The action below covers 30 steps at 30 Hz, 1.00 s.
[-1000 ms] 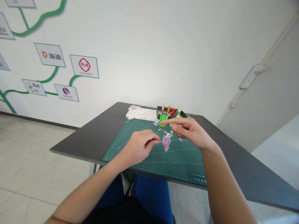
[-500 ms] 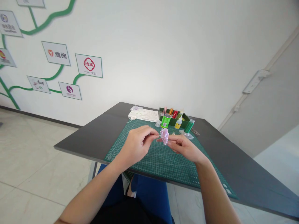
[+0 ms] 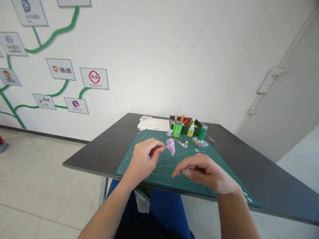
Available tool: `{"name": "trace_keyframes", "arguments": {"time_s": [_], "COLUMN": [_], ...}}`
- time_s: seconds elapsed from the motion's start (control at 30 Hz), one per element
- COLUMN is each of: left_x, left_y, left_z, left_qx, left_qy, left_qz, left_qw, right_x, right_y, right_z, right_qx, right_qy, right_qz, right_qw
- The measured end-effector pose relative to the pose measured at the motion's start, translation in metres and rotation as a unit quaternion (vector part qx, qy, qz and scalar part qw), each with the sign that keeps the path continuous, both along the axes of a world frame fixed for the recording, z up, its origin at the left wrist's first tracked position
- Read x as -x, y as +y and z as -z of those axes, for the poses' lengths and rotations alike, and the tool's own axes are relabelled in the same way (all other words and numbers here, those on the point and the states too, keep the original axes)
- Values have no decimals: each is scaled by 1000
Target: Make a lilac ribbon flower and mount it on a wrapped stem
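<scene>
My left hand point(image 3: 147, 157) pinches the thin stem of a pale purple artificial flower point(image 3: 170, 146), which is tipped to the right above the green cutting mat point(image 3: 161, 171). Its petals look ruffled and face away from my fingers. Lower and to the right, my right hand point(image 3: 203, 172) hovers over the mat, fingers curved and slightly apart, with nothing visible in it. Beyond the flower lie white-handled scissors point(image 3: 184, 145). A small purple-and-white piece point(image 3: 196, 150) rests on the mat past my right hand.
At the back stand a green can point(image 3: 177, 129), a glue bottle point(image 3: 190, 129), a green cylinder point(image 3: 202, 132) and a dark green box point(image 3: 171, 120) of colourful spools. White sheets point(image 3: 156, 124) with pale petals lie back left; pliers point(image 3: 209, 138) lie right. The dark table point(image 3: 99, 156) meets a white wall.
My right hand has let go of the flower and moved down toward me. My left hand keeps the stem, and the flower has shifted slightly left. The scissors now show.
</scene>
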<state>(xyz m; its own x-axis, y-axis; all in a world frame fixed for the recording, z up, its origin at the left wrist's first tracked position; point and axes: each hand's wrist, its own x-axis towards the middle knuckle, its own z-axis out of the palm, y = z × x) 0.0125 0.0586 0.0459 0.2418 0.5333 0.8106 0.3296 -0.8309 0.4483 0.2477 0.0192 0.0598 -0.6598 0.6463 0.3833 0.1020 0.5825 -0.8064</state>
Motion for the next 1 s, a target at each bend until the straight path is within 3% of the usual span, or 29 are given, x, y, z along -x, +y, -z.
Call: {"name": "trace_keyframes", "arguments": {"time_s": [0.27, 0.57, 0.73, 1.0], "left_x": [-6, -5, -3, -4], "left_y": [-10, -20, -27, -28], "left_z": [-1, 4, 2, 7], "left_qx": [-21, -85, -108, -74], "left_qy": [28, 29, 12, -14], "left_qz": [26, 25, 13, -16], "left_qw": [999, 996, 994, 997], "right_x": [-5, -4, 3, 6], "right_y": [4, 31, 40, 33], "right_z": [-31, -37, -28, 11], "right_qx": [25, 30, 52, 122], "right_qy": [92, 77, 32, 36], "right_qz": [2, 62, 87, 85], "right_qw": [995, 995, 994, 988]}}
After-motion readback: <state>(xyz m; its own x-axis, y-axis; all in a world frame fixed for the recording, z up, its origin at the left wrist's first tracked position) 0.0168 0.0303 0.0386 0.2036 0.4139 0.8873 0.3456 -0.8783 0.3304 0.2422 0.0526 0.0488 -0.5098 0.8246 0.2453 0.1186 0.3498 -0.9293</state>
